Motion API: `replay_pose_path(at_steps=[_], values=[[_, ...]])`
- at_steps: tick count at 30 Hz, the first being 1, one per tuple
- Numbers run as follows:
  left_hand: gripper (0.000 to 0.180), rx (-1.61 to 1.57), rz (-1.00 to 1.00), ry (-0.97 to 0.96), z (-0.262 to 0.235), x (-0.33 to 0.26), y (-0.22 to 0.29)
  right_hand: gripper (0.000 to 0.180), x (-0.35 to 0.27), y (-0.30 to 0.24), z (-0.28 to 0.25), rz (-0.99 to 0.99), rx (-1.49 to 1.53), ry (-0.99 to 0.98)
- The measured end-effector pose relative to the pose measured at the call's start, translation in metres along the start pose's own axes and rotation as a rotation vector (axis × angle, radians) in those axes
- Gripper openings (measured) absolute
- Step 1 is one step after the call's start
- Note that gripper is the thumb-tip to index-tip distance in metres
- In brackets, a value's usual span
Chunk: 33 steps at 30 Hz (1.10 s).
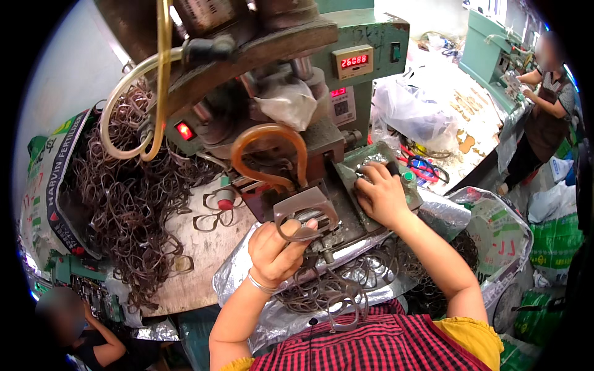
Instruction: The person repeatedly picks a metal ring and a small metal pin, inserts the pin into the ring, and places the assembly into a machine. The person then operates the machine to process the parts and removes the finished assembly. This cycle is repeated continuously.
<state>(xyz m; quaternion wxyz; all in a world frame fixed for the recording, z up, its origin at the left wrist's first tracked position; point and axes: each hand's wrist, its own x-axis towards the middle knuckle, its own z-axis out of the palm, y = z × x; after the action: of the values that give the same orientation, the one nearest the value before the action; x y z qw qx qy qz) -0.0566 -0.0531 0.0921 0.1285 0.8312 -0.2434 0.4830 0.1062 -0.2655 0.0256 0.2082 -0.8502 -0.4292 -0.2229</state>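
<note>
Holding frame (303, 200) at press (266, 52).
Left hand (276, 252) pinches its rim; slippage could skew it. Right hand (383, 195) half-curled; contents unclear.

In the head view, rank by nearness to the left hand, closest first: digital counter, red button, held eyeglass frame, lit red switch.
1. Eyeglass frame: held in the left hand.
2. Red button: up and left.
3. Lit red switch: farther up, also left.
4. Digital counter: well above, to the right.

Frame (303, 201) grey-brown; apron (359, 343) red-black checked (sleeves (473, 339) yellow).
</note>
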Motion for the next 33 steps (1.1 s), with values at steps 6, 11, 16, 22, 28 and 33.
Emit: replay_pose_path(at_steps=[6, 11, 16, 22, 28, 33], values=[[0.041, 0.034, -0.358, 0.039, -0.013, -0.027, 0.037, 0.016, 0.02, 0.017, 0.004, 0.17, 0.133, 0.091], [0.057, 0.076, -1.019, 0.077, -0.019, -0.081, -0.013, 0.012, -0.018, 0.016, -0.002, 0.516, 0.513, 0.334], [0.065, -0.13, -1.205, -0.318, -0.002, -0.113, -0.058, 0.014, 0.004, -0.007, 0.003, 0.452, 0.563, 0.27], [0.033, -0.186, -1.297, -0.209, -0.011, -0.129, -0.092, 0.014, 0.009, -0.008, -0.002, 0.514, 0.76, 0.227], [0.019, 0.539, -1.176, -0.256, -0.074, -0.175, -0.147, 0.009, -0.052, 0.012, -0.018, 0.582, 0.478, 0.361], [0.012, 0.245, -1.218, -0.054, -0.062, -0.196, -0.125, 0.011, -0.092, 0.007, -0.045, 0.747, 0.465, 0.385]])
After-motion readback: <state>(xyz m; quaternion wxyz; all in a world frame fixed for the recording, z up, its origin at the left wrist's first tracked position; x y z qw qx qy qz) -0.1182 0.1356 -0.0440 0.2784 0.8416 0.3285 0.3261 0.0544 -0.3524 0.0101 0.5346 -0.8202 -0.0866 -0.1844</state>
